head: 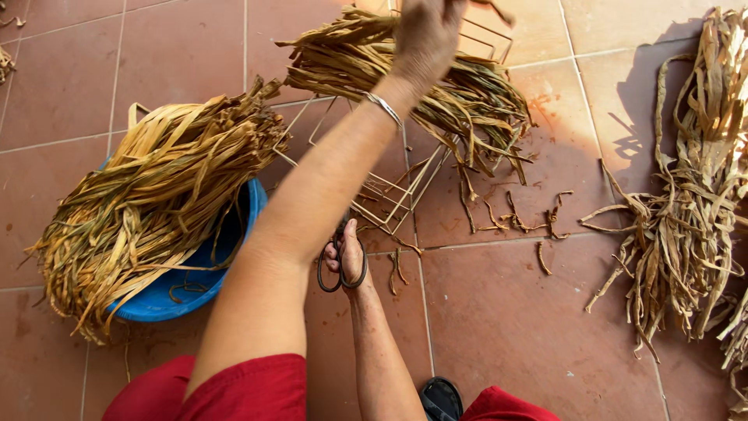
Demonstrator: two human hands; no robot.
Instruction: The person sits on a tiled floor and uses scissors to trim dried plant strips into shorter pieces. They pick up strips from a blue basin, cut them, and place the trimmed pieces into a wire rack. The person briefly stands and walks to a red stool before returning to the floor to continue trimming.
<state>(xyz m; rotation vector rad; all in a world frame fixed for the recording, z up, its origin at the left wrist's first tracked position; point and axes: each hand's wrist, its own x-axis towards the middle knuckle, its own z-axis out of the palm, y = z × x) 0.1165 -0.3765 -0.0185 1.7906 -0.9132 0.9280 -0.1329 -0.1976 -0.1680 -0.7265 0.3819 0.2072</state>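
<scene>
1. Head view, hands: the left hand (425, 35) is stretched far forward and closed around the top of a bundle of dried leaf strips (467, 97), which hangs from it and fans out to both sides. A thin bracelet (383, 107) sits on that wrist. The right hand (351, 257) is low and close to the body, half hidden under the left forearm. Its thumb is through one loop of a pair of dark scissors (335, 277); the blades are out of sight.

2. Head view, what looks done: short curled scraps (522, 218) lie on the tiled floor (506, 327) just right of the right hand and below the held bundle, so some trimming seems finished. Far left of both hands, a thick, tidy sheaf of strips (156, 195) rests across a blue basin (187, 292).

3. Head view, what looks left: well to the right of both hands a loose, tangled heap of strips (693, 195) lies on the floor and looks unsorted. The held bundle is over a wire rack (389, 195), between the two hands.

4. Head view, packages, labels and signs: none show. The only made things are the round plastic basin, the rack and the scissors.
</scene>
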